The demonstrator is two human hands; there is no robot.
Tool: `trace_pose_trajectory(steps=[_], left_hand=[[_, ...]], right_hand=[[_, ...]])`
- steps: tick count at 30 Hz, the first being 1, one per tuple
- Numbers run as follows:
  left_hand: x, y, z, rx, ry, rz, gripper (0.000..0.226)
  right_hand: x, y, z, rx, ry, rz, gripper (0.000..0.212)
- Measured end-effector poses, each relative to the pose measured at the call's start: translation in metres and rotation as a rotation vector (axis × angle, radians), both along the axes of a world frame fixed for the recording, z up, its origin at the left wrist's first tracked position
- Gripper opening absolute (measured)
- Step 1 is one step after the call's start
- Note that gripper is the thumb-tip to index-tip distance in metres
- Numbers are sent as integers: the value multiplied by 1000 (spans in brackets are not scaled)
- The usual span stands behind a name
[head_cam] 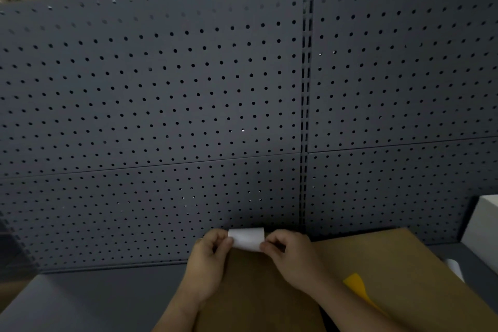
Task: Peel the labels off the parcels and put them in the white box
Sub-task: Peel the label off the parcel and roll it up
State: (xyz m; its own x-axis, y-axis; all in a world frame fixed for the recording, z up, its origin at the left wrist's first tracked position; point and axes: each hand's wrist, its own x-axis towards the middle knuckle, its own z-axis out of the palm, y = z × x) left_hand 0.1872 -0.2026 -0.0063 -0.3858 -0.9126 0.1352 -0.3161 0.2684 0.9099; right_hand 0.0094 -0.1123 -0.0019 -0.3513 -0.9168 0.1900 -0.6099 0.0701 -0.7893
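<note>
Both hands were up at the far edge of the brown parcel (258,286), the left hand (208,261) and right hand (289,256) each with a pinching grip on one end of the white label (246,238), which curled clear of the cardboard. It looked like the peel was all but finished. Next up, by my read: carry the label right to the white box (482,221) beside the pegboard (161,89) and release it.
</note>
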Motion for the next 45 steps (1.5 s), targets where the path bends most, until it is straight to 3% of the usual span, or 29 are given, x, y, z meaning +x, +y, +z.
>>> trace_pose_trajectory(steps=[8, 13, 17, 22, 25, 34, 45], left_hand=[[9, 4, 12, 231, 302, -29, 27], [13, 11, 23, 235, 380, -116, 27], [14, 8, 28, 228, 372, -177, 26], [5, 15, 35, 154, 242, -375, 25], [-12, 26, 41, 153, 167, -507, 26], [-70, 69, 47, 154, 97, -793, 27], [-171, 138, 66, 61, 44, -891, 32]], right_hand=[[16, 18, 17, -61, -29, 71, 13], [21, 29, 28, -85, -41, 44, 10], [13, 45, 30, -141, -101, -1, 15], [4, 65, 40, -47, -158, 188, 69], [-1, 77, 47, -3, -100, 238, 87], [-28, 152, 48, -8, -40, 48, 75], [-101, 246, 48, -77, -55, -166, 74]])
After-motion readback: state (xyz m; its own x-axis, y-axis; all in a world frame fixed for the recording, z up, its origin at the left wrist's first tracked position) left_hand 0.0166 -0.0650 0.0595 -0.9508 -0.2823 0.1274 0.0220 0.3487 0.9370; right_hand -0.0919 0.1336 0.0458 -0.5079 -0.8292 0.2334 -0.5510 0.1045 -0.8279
